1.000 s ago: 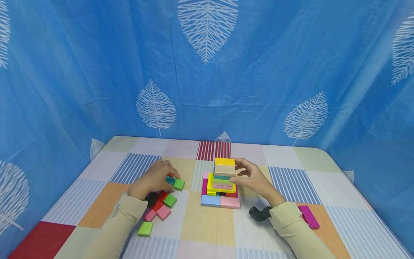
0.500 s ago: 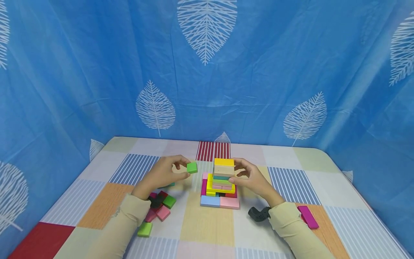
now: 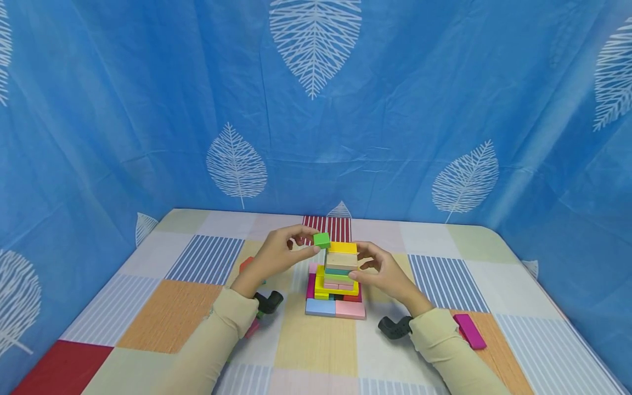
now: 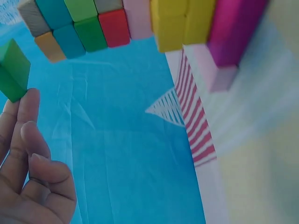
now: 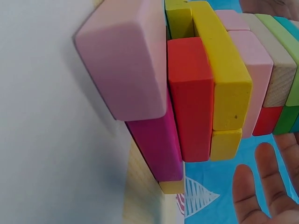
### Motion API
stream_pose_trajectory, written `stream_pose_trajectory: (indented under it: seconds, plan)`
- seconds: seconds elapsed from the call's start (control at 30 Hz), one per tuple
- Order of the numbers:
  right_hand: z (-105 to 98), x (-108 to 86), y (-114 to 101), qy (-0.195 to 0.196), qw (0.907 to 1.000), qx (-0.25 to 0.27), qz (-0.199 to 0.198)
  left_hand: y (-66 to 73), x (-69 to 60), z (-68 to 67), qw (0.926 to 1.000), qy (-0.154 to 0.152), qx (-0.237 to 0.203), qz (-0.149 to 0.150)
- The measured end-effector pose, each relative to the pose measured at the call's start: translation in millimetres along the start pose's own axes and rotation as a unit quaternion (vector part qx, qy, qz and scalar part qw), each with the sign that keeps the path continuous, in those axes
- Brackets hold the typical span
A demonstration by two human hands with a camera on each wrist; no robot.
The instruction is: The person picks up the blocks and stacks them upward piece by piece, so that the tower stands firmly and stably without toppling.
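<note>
A tower of coloured wooden blocks [image 3: 340,261] stands on the patterned tablecloth, narrower above and capped in yellow. My left hand [image 3: 278,255] pinches a small green block [image 3: 322,240] between thumb and fingertips, at the tower's top left corner. In the left wrist view this green block [image 4: 14,70] sits at the fingertips, apart from the stacked blocks [image 4: 114,28]. My right hand [image 3: 384,274] holds the tower's upper right side, thumb in front and fingers behind. In the right wrist view its fingers [image 5: 268,186] show beyond the stack, partly hidden by it.
A magenta block [image 3: 470,331] lies by the right sleeve, a red one partly hidden beside it. Loose blocks, including a red one [image 3: 246,264] and a pink one [image 3: 252,329], lie mostly hidden under the left arm. A blue leaf-patterned curtain [image 3: 316,137] hangs behind the table.
My left hand has picked the green block off the table at the left, lifted it and carried it right to the tower's top. The right hand has stayed at the tower.
</note>
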State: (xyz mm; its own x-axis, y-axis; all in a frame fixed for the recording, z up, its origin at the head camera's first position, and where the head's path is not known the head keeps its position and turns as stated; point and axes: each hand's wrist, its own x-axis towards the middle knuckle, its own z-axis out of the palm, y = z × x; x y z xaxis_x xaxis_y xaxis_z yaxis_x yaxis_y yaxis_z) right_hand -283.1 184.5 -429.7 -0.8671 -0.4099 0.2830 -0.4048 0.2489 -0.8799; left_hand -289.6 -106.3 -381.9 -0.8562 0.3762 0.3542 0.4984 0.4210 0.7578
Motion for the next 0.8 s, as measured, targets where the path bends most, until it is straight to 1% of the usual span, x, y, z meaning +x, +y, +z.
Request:
stream_pose_trajectory:
  seconds: [0.13, 0.23, 0.4, 0.5, 0.67, 0.8]
  plan:
    - [-1, -0.6, 1, -0.005, 0.9999, 0.01, -0.01, 4.1, 5.9, 6.3, 0.9998, -0.008, -0.012, -0.011]
    - [-1, -0.4, 2, -0.011, 0.9996, 0.018, -0.018, 4.7, 9.5, 9.7, 0.9997, -0.016, -0.012, -0.014]
    - [0, -0.4, 2, -0.015, 0.9993, 0.024, -0.023, 1.5, 13.3, 14.9, 0.9993, -0.036, -0.008, -0.012]
    - [0, -0.3, 2, -0.017, 0.9993, 0.024, -0.024, -0.1, 14.4, 17.5, 0.9991, -0.04, -0.009, -0.013]
    - [-1, -0.8, 2, -0.016, 0.9995, 0.02, -0.021, 1.2, 15.9, 19.8, 0.999, -0.04, -0.01, -0.019]
    - [-1, -1.5, 3, -0.015, 0.9994, 0.022, -0.021, 1.3, 16.9, 19.6, 0.9986, -0.05, -0.008, -0.015]
